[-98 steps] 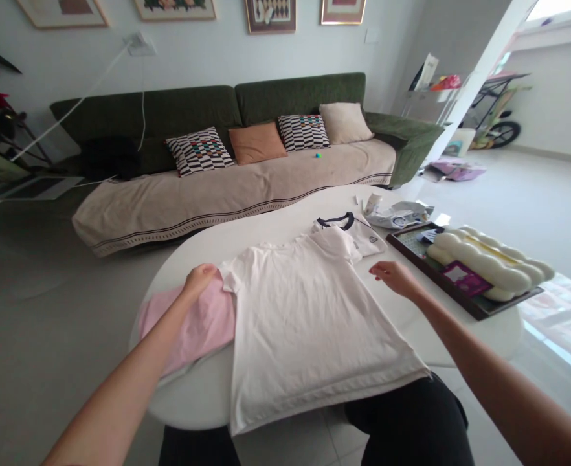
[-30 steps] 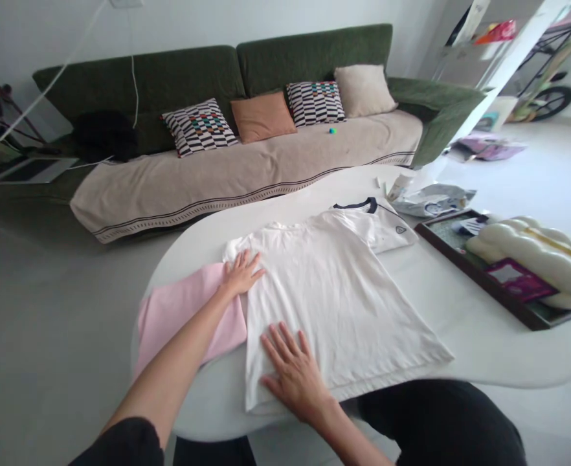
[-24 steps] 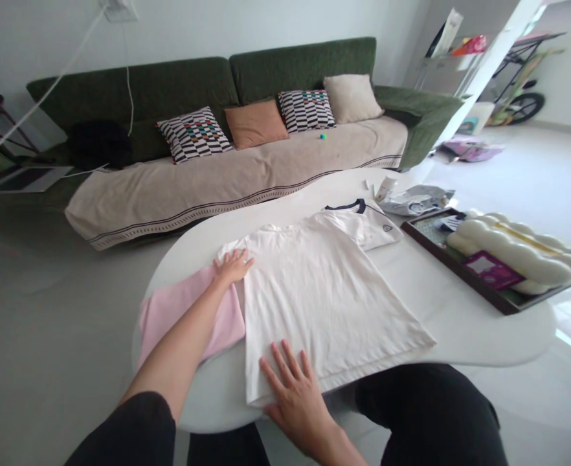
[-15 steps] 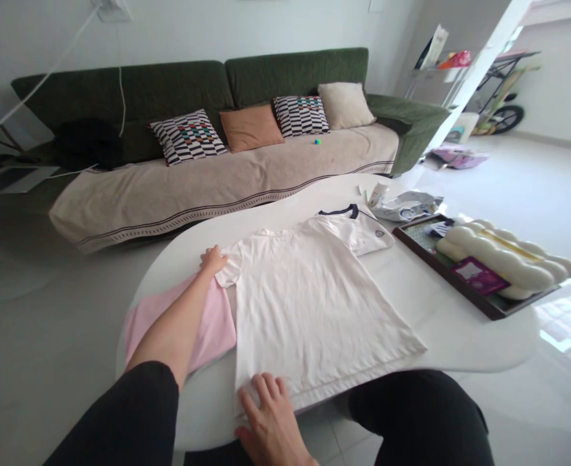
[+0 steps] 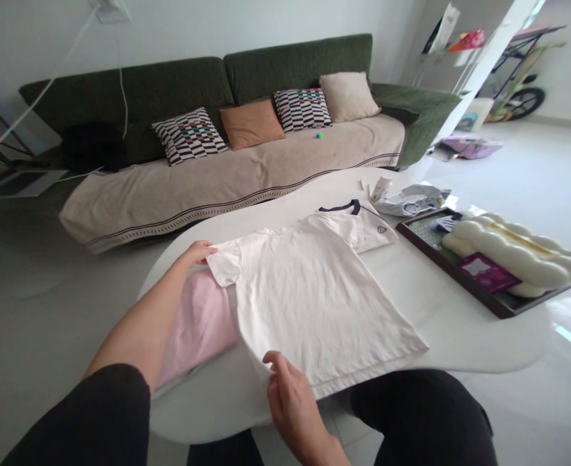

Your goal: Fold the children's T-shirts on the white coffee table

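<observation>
A white T-shirt (image 5: 309, 291) lies spread on the round white table (image 5: 441, 323). My left hand (image 5: 195, 252) pinches its left sleeve at the far side and lifts it off the table. My right hand (image 5: 290, 395) grips the near left corner of the hem and raises that edge. Beside the shirt, under my left forearm, lies a pink garment (image 5: 198, 323). A folded white shirt with a dark collar (image 5: 363, 226) rests just beyond the spread one.
A dark tray (image 5: 474, 288) with a cream bumpy cushion (image 5: 513, 252) and a purple card sits at the table's right. Crumpled packaging (image 5: 406, 200) lies behind it. A green sofa (image 5: 246, 142) with several pillows stands beyond the table.
My hands went from lying flat on the shirt to gripping its left sleeve and hem corner. The shirt's left edge has come up off the table and off the pink garment.
</observation>
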`<state>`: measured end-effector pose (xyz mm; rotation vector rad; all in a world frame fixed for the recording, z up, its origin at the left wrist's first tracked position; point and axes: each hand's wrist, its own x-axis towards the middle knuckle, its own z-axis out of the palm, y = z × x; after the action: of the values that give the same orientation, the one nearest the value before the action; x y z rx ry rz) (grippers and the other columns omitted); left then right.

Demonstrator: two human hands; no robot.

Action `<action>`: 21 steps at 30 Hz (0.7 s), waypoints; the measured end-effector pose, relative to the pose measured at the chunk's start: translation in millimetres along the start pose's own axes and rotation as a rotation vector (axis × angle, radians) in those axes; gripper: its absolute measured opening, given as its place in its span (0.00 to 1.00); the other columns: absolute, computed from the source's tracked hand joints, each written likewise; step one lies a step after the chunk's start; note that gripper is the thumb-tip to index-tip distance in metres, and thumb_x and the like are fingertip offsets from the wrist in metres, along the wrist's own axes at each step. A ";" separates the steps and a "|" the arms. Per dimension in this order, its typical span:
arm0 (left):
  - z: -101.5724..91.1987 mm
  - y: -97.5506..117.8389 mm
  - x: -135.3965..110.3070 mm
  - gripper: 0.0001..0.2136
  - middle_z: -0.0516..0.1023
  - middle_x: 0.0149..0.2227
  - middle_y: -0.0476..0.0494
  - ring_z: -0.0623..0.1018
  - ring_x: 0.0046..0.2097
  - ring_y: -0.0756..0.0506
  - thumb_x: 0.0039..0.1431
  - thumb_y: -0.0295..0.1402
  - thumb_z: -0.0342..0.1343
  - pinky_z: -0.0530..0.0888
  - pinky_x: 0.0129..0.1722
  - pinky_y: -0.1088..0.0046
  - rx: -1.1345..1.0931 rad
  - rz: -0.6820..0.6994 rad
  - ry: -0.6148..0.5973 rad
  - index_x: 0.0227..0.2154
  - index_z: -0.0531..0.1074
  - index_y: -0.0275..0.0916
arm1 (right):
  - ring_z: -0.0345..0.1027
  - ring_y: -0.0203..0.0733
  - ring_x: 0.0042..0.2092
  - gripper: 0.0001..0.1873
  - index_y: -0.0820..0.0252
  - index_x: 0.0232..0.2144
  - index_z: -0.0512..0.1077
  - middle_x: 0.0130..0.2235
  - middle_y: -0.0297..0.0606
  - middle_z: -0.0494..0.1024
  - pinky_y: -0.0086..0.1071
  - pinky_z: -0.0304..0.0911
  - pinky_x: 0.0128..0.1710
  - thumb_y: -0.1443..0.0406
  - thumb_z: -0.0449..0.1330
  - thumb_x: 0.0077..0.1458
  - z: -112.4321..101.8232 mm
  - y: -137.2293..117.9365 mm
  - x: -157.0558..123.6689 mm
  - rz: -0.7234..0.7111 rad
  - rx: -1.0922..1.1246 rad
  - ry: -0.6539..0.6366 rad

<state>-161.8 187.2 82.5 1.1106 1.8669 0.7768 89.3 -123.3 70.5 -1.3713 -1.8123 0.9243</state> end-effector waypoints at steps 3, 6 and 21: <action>4.8 3.2 -4.6 0.08 0.68 0.20 0.53 0.68 0.21 0.53 0.45 0.25 0.56 0.66 0.24 0.79 0.050 0.023 0.005 0.31 0.66 0.34 | 0.64 0.34 0.31 0.17 0.56 0.36 0.66 0.31 0.34 0.68 0.25 0.58 0.31 0.75 0.43 0.49 -15.9 5.9 0.5 -0.075 0.010 -0.117; 16.3 20.9 -6.5 0.10 0.67 0.21 0.54 0.67 0.21 0.54 0.49 0.23 0.51 0.65 0.23 0.80 0.059 0.068 -0.003 0.36 0.64 0.35 | 0.64 0.34 0.29 0.08 0.57 0.28 0.66 0.29 0.33 0.68 0.25 0.58 0.30 0.71 0.48 0.51 -18.4 13.5 -3.1 -0.038 0.028 -0.060; 210.5 94.0 -7.8 0.11 0.76 0.31 0.44 0.76 0.31 0.49 0.52 0.29 0.50 0.69 0.33 0.74 0.155 0.284 -0.155 0.40 0.67 0.36 | 0.64 0.38 0.20 0.11 0.57 0.38 0.61 0.19 0.29 0.66 0.26 0.54 0.21 0.63 0.41 0.59 -43.2 74.6 -24.8 0.286 -0.235 0.141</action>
<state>61.4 240.7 60.0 1.5144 1.6819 0.6875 167.8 -126.9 27.4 -1.8317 -1.6855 0.7493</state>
